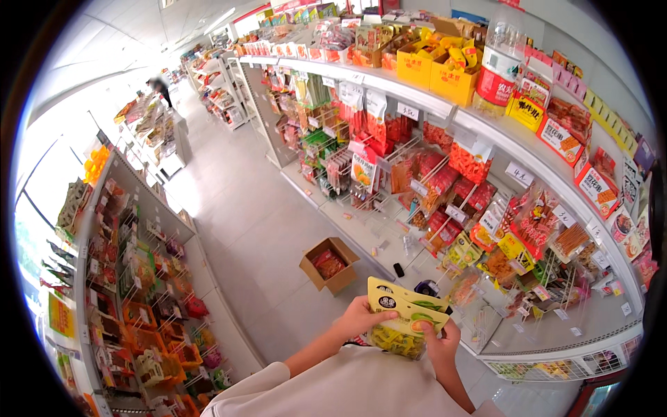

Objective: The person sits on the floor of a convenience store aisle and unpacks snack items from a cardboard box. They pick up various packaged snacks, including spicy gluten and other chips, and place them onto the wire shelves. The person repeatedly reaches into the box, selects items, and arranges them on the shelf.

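Two yellow snack pouches [393, 307], one overlapping the other, are held close in front of my shirt. Their card tops bear writing, and wrapped yellow pieces show through the clear lower part of the front one. My left hand [360, 317] grips the left side, its thumb across the front. On the right side, my right hand [441, 341] holds the pouches with the thumb on the printed card; its other fingers are mostly hidden behind. Beyond them on the floor stands an open cardboard box [329, 266] with red packets [326, 264] inside.
A shelf unit with hanging snack bags [536, 224] on metal hooks curves along my right. Boxes and a large plastic bottle [495, 73] stand on its top. Another snack rack [156, 292] lines my left. A person [160, 91] stands far down the aisle.
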A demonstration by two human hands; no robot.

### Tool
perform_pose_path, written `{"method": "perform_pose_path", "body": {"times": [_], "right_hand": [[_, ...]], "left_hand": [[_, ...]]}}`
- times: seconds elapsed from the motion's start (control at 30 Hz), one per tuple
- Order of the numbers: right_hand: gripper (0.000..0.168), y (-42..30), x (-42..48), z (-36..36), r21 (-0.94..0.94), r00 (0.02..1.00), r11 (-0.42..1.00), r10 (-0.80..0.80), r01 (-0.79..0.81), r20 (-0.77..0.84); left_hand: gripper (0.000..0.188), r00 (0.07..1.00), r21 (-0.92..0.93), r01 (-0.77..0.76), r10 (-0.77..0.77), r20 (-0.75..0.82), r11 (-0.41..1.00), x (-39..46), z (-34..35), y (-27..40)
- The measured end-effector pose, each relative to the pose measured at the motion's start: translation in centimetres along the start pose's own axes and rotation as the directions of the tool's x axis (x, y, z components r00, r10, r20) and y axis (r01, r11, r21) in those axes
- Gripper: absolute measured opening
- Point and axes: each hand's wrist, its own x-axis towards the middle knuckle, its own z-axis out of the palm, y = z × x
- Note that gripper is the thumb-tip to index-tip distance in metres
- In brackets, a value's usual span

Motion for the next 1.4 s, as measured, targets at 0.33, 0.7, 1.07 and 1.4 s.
{"method": "perform_pose_path", "body": {"times": [0.33,0.7,1.07,1.4], "right_hand": [[0.038,-0.2,1.0,2.6,0.07,0.941,0.95,0.286,-0.303,0.182],[0.031,-0.8,1.6,3.3,-0.248,0.942,0.958,0.211,-0.146,0.259],[0.028,-1.7,3.4,1.4,-0.009,0.875,0.997,0.071,-0.076,0.479],[0.028,5.1,2.1,-3.4,0.001,0.876,0.997,0.069,-0.078,0.477]], "left_hand": [[0.026,0.995,0.006,-0.066,0.066,-0.068,0.998,0.4,-1.7,-2.5],[0.033,0.982,-0.15,-0.187,0.179,-0.067,0.971,-0.7,-4.3,-6.8],[0.024,0.968,0.141,-0.209,0.225,-0.107,0.968,-1.0,-4.4,-7.8],[0.025,0.997,0.591,0.002,0.047,-0.068,0.807,-1.7,-0.8,-5.8]]}}
